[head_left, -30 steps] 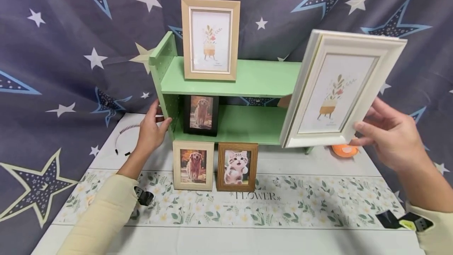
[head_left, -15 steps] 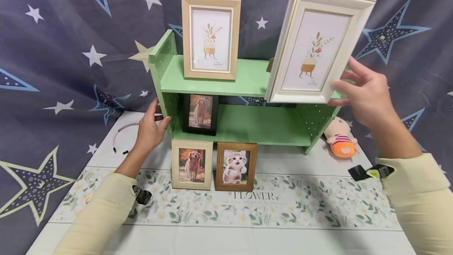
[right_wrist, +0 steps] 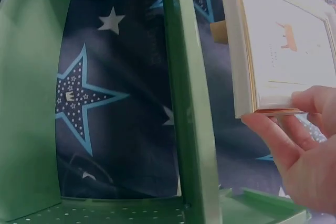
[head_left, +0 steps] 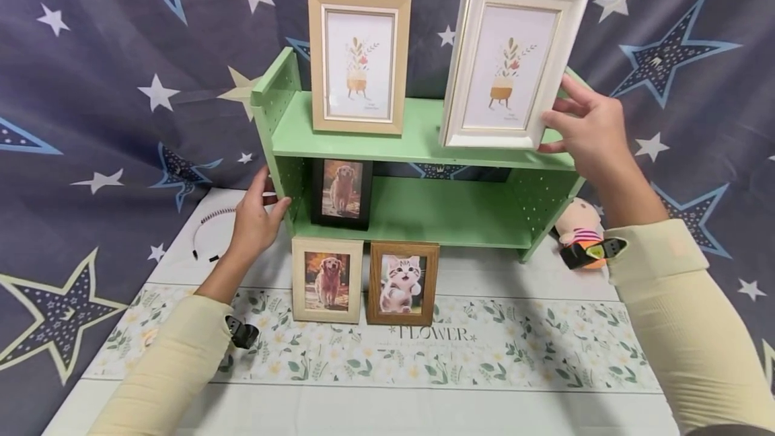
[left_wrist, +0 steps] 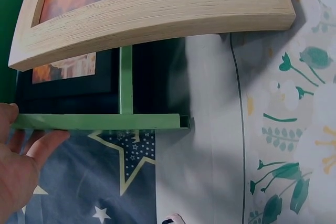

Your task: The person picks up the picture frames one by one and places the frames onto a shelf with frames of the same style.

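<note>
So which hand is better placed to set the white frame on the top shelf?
Probably the right hand: it holds the white frame near the lower right corner, by the top shelf. The left hand grips the green rack's left panel, away from the frame.

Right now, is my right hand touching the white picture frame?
Touching. The right wrist view shows it: your right hand pinches the white picture frame by its edge, thumb over the front border.

From here I can make out a plush toy (head_left: 578, 214) near the surface's (head_left: 375, 416) back right corner, a curved cord (head_left: 219, 213) towards its back left, a starry curtain (head_left: 97, 113) behind.
</note>
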The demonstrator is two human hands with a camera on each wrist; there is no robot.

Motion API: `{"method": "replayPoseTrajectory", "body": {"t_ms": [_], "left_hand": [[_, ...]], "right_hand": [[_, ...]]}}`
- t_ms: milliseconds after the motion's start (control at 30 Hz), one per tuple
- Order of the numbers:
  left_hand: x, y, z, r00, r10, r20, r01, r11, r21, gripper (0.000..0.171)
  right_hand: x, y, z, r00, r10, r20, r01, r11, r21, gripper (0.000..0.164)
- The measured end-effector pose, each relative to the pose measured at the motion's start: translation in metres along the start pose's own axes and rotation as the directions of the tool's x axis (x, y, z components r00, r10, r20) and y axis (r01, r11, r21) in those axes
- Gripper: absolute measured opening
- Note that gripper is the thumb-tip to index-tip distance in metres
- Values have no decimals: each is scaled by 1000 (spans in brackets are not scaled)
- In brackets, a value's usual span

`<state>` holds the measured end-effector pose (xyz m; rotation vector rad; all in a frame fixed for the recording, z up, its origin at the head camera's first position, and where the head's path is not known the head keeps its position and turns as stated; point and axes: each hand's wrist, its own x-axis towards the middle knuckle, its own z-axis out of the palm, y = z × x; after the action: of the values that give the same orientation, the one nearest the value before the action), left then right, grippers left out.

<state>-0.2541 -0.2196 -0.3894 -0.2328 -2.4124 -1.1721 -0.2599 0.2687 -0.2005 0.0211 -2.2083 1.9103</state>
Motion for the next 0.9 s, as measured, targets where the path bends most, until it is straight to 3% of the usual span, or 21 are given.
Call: {"method": "replayPoseTrajectory", "body": {"t_ms": [333, 600, 900], "left_hand": [[-1, -1, 0, 1000, -17, 4, 17, 1000, 10, 70], [-2, -2, 0, 1000, -10, 4, 10, 1000, -2, 70], [0, 0, 1, 1000, -12, 6, 12, 1000, -3, 70]], "right_hand": [[20, 16, 10, 999, 45, -28, -47, 996, -69, 69], [23, 18, 11, 998, 48, -45, -53, 991, -126, 68], [23, 19, 6, 1000, -16, -1, 15, 969, -248, 67]]}}
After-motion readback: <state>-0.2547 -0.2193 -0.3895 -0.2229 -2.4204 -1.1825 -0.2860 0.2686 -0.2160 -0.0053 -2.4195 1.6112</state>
